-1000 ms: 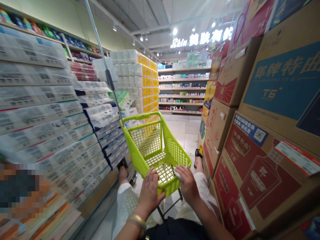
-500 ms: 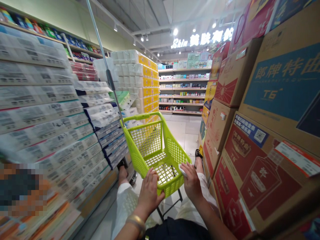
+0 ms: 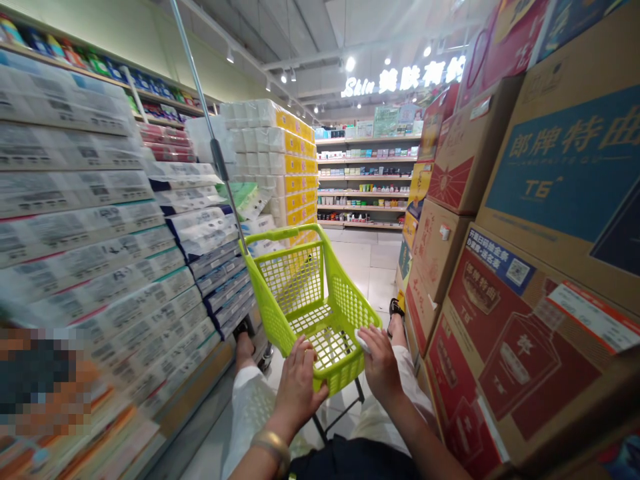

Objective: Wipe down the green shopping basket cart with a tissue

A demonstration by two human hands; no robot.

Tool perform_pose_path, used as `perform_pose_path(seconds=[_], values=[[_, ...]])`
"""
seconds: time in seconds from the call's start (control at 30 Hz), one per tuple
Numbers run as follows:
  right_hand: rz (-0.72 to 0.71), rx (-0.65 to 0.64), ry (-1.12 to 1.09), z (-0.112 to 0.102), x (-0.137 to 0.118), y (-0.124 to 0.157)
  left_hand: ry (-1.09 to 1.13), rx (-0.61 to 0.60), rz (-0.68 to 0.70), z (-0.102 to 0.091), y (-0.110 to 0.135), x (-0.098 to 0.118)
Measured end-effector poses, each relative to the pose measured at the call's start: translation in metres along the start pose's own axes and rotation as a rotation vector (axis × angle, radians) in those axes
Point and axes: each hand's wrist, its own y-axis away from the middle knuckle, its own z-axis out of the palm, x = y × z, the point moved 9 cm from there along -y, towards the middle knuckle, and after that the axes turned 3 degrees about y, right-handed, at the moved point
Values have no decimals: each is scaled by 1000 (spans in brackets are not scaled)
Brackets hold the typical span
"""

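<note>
A lime-green plastic shopping cart (image 3: 345, 283) with a perforated basket stands between my legs, and nothing lies inside the basket. My left hand (image 3: 300, 380) grips the near left corner of its rim, fingers over the edge and thumb lower on the near wall. At the right side of the rim, my right hand (image 3: 381, 360) presses a small white cloth or tissue (image 3: 362, 341) against the plastic. Part of that white piece is hidden under my fingers. A metal pole (image 3: 200, 87) rises from the cart's far left corner.
Stacked packs of paper goods (image 3: 95, 220) line the left side. Cardboard cartons (image 3: 505, 320) are piled close on the right. Beyond the cart, tall tissue bundles (image 3: 270, 143) stand beside tiled floor (image 3: 385, 260), with stocked shelves (image 3: 367, 177) at the back.
My right hand and the white piece have shifted very slightly along the rim. My left hand and the cart stay in place.
</note>
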Motion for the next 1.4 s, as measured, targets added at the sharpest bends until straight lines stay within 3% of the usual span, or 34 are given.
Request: perform_pose_path(seconds=[0.13,0.2,0.27,0.37,0.43,0.5,0.6,0.67,0.87,0.93,1.03,1.1,1.3,1.4], values=[[-202,-248,-131,23,-52,12,-15,3,33,2,0,1],[-264,-315,-174,28,-65,15,-20,-3,42,2,1,1],[-209,-254,-146,22,-49,10,-17,-16,24,2,2,-1],[-40,-62,-41,4,-6,0,-13,-22,-12,2,2,-3],[24,7,-4,-2,6,-1,-12,-20,-20,1,2,-2],[-12,-39,-29,3,-6,2,-13,-19,-20,2,1,-1],[-174,-245,-113,24,-46,10,-17,-10,2,1,0,0],[-214,-294,-129,27,-54,12,-18,-10,14,1,0,1],[21,7,1,-3,7,-1,2,-22,-13,-2,0,0],[1,-25,-13,1,-1,1,2,-20,-11,-2,-1,1],[-133,-199,-96,20,-38,9,-9,-9,7,-2,-2,2],[-182,-260,-126,26,-49,12,-11,-7,14,-1,-1,2],[48,20,-30,-4,10,0,9,-19,-28,-1,0,1],[19,-26,-54,2,-6,2,4,-20,-34,0,-1,1]])
